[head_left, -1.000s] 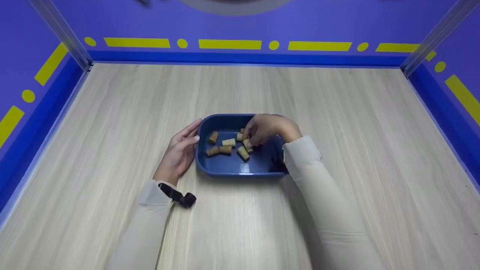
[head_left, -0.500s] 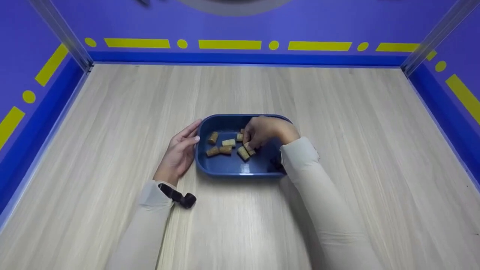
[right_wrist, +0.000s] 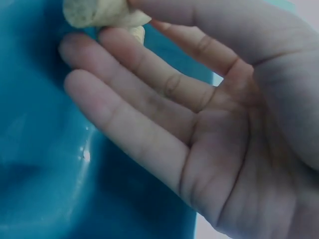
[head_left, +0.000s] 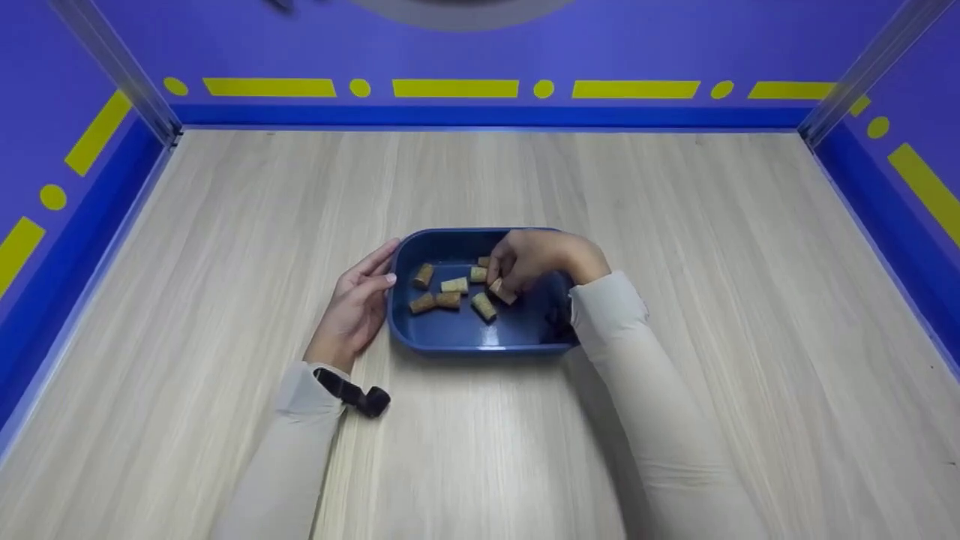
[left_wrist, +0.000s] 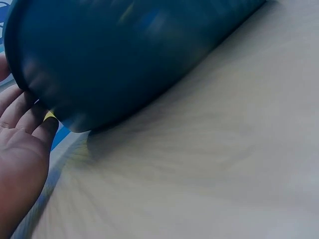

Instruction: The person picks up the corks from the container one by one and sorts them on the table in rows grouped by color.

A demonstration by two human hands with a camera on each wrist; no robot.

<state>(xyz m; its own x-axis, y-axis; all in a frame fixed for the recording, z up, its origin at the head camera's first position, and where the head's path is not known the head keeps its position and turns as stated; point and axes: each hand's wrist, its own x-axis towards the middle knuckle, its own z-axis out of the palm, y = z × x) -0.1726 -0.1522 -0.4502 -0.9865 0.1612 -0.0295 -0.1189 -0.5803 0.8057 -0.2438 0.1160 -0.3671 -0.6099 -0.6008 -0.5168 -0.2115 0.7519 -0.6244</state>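
A dark blue rectangular tub (head_left: pixel 525 348) rests on the wooden table with several corks in it. My left hand (head_left: pixel 354 315) is at its left end, fairly straight fingers (left_wrist: pixel 20 107) touching the outer wall and thumb beside the rim. Inside the tub, my right hand (head_left: pixel 536 259) pinches a cork (head_left: pixel 503 292) between thumb and fingers. In the right wrist view this cork (right_wrist: pixel 97 12) shows at the top edge, while the other fingers extend below it. A pale cork (head_left: pixel 484 307) lies just left of the pinched one, and another pale cork (head_left: pixel 454 285) sits farther left.
Two brown corks lie end to end near the tub's left front, one being the cork (head_left: pixel 448 300). A further cork (head_left: pixel 424 275) is behind them. Blue walls (head_left: pixel 465 116) with yellow markings border the table (head_left: pixel 247 247) at the back and sides.
My right hand has drawn the pinched cork slightly rightward, apart from the pale cork it lay against. My left hand stays at the tub's left end.
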